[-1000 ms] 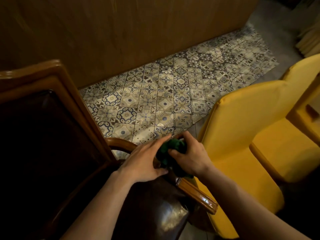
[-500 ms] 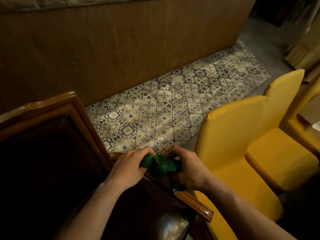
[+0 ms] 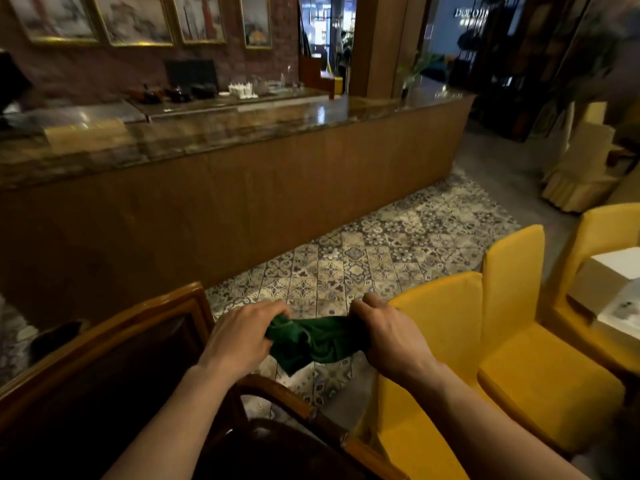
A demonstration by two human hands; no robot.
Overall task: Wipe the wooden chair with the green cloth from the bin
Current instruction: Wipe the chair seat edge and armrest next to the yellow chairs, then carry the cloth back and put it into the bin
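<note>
The green cloth (image 3: 317, 342) is stretched between both hands in mid-air, crumpled, one corner hanging down. My left hand (image 3: 242, 336) grips its left end and my right hand (image 3: 391, 336) grips its right end. Below and to the left stands the wooden chair (image 3: 114, 336), with a brown curved frame and a dark leather back. Its armrest (image 3: 277, 393) runs under my left forearm. The cloth hangs above the armrest without touching it. No bin is in view.
Yellow covered chairs (image 3: 446, 344) stand close on the right, beside a table with a white box (image 3: 609, 278). A long wooden counter (image 3: 242, 188) runs across ahead. Patterned tiles (image 3: 363, 265) cover the floor between the counter and the chairs.
My view has tilted up, bringing the counter and room into sight. My hands lifted off the armrest and pulled apart, spreading the bunched cloth between them.
</note>
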